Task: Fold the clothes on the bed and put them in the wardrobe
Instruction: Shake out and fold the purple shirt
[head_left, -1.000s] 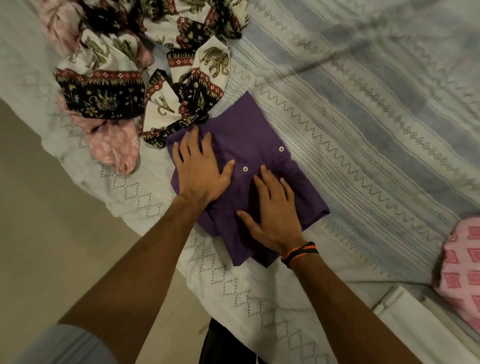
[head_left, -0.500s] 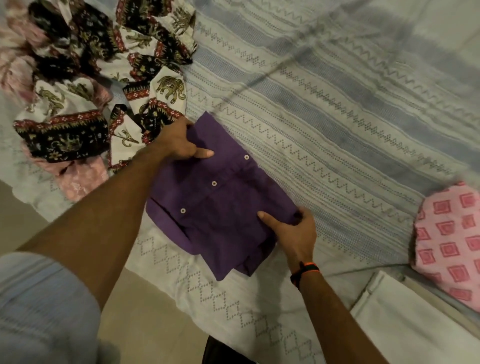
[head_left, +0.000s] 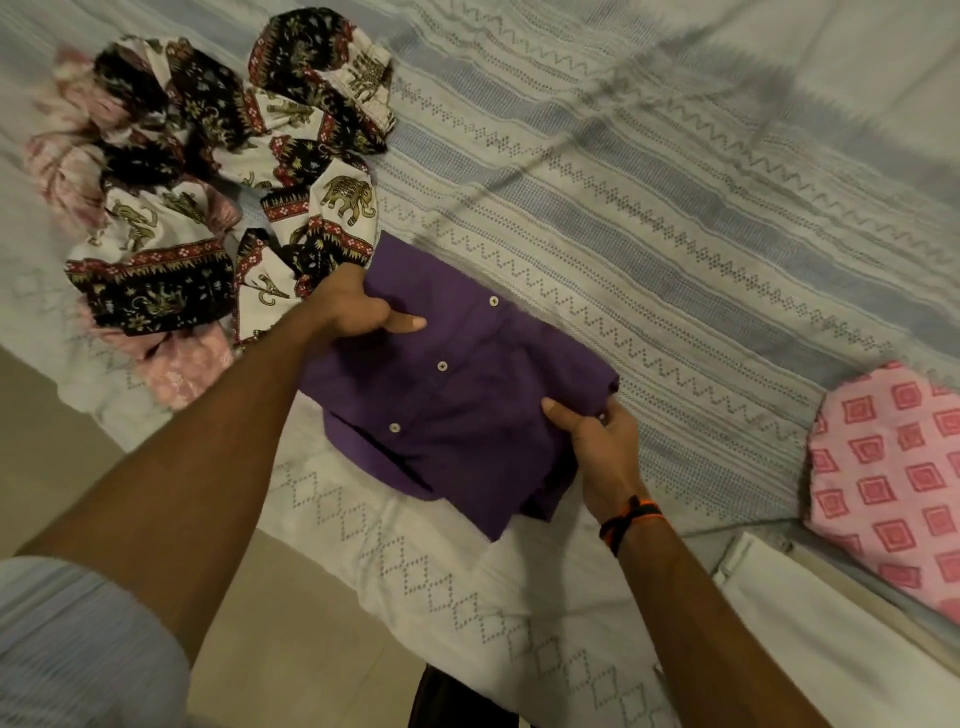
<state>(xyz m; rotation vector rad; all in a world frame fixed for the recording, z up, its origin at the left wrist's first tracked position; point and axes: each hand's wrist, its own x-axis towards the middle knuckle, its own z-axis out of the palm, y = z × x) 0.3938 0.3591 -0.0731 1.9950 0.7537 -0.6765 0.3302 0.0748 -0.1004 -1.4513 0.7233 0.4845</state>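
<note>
A folded purple shirt (head_left: 457, 384) with white buttons lies near the bed's front edge. My left hand (head_left: 358, 306) grips its far left corner, thumb on top and fingers tucked under. At the near right edge my right hand (head_left: 597, 436) holds the shirt the same way, a dark and orange band on its wrist. An unfolded heap of black, white and red elephant-print cloth (head_left: 218, 176) sits just left of the shirt, with pink cloth (head_left: 182, 364) under and beside it.
The bed (head_left: 675, 208) wears a grey and blue striped cover. A pink cloth with red squares (head_left: 893, 467) lies at the right edge. A white folded piece (head_left: 831, 634) sits at the lower right. Beige floor (head_left: 47, 447) runs along the left.
My hands went from pressing flat on the shirt to gripping its left and right edges. The view has shifted, so the shirt sits more central and the pink squared cloth shows more.
</note>
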